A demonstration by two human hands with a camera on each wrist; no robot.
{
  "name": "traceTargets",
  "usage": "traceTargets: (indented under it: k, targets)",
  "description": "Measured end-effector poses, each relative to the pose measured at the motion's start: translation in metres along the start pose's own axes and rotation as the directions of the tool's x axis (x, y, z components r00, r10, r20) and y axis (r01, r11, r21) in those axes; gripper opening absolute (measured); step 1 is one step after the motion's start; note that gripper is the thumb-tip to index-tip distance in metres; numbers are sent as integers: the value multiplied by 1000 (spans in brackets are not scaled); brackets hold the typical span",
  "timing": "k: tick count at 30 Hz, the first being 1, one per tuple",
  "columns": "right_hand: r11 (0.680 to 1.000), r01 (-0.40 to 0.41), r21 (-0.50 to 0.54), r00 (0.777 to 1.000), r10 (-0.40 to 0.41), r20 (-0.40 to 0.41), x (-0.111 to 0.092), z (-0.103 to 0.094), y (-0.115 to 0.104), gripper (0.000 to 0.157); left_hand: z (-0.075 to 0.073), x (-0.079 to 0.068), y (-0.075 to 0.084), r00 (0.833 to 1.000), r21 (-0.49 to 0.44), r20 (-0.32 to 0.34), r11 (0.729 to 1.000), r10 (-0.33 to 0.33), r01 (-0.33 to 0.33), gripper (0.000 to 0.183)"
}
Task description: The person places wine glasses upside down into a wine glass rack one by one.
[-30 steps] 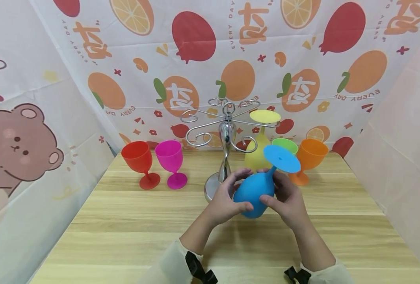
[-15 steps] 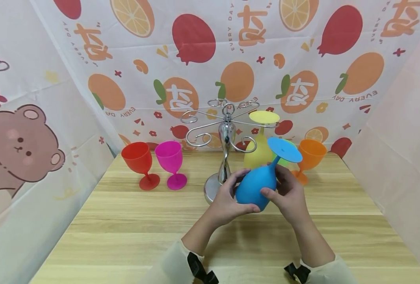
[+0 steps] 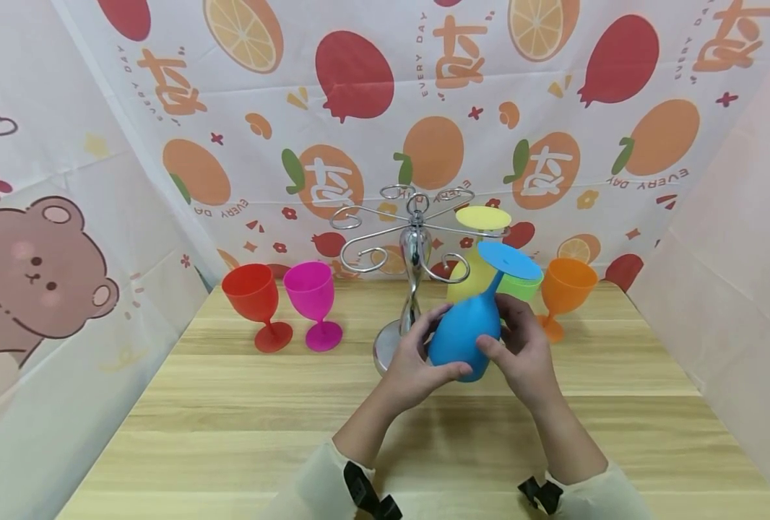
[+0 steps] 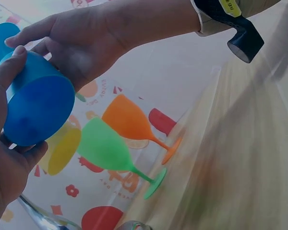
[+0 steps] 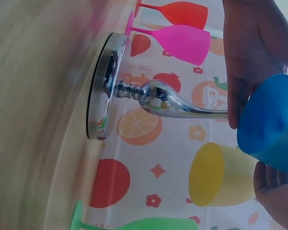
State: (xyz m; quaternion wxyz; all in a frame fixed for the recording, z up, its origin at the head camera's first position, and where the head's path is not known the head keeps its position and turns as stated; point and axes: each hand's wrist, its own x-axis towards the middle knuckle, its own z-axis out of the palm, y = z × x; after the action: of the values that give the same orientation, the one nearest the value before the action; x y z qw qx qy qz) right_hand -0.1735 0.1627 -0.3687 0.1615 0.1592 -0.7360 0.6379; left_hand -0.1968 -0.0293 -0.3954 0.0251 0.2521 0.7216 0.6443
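Both hands hold a blue goblet (image 3: pixel 466 332) upside down and tilted above the table, its round foot up. My left hand (image 3: pixel 417 365) grips the bowl's left side, thumb near the rim. On the other side my right hand (image 3: pixel 524 354) holds the bowl, with its thumb on the near face. The wrist views look into the bowl's open mouth. Just behind stands a silver metal rack (image 3: pixel 414 249) with curled arms. From its right side a yellow goblet (image 3: pixel 472 274) hangs upside down, partly hidden by the blue one.
Upright on the wooden table (image 3: pixel 229 433) are a red goblet (image 3: pixel 251 292) and a magenta goblet (image 3: pixel 311 289) at the left. A green goblet (image 4: pixel 105 143) and an orange goblet (image 3: pixel 568 285) stand right of the rack. Printed cloth (image 3: pixel 359 72) hangs behind.
The blue goblet has risen slightly in both hands. Its foot first swung right, then back left, covering more of the yellow goblet. The hands keep their hold; the other goblets stay put.
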Motion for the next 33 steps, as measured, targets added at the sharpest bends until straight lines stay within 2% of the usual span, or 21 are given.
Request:
traceTargets:
  k: [5,11,18,21,26,33]
  targets:
    - [998,65,-12,998,-65,25,5,-1,2,60,-4,6,3,998,-5,-20,999,51,-51,82]
    - [997,62,-38,998,-61,17,10,1,1,61,-7,11,5,996,-17,-32,996,88,-89,85]
    - [995,77,-62,997,-79,-25,35,11,-10,54,-19,24,12,993,-66,-99,995,68,-75,76]
    - [993,88,-82,996,-90,-25,42,12,-15,55,-25,27,17,992,-42,-103,996,77,-81,75]
    - [992,78,-96,997,-80,-13,46,13,-15,55,-32,29,20,994,-11,-93,998,54,-55,78]
    - [989,78,-123,997,-76,20,45,16,-12,57,-32,27,13,993,-24,-112,999,21,-24,76]
